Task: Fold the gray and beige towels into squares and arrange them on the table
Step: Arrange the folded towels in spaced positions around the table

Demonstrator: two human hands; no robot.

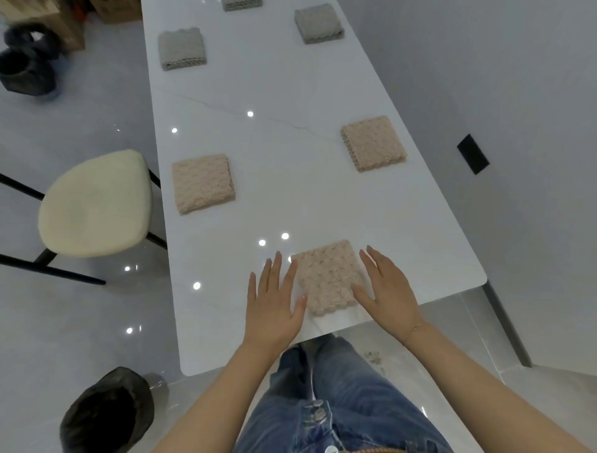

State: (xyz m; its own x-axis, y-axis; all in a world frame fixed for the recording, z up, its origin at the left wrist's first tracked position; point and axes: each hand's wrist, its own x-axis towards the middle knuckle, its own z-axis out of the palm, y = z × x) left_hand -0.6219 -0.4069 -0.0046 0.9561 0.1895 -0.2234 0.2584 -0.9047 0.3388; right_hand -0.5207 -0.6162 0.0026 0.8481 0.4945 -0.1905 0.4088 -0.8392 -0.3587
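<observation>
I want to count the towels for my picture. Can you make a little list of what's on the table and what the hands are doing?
beige towels: three folded squares, the near towel, the left towel, the right towel
gray towels: three folded, one at far left, one at far right, one cut off at the top edge
left hand: flat, fingers straight, beside the near towel
right hand: flat against its other side
table: white
beside the table: cream stool
</observation>
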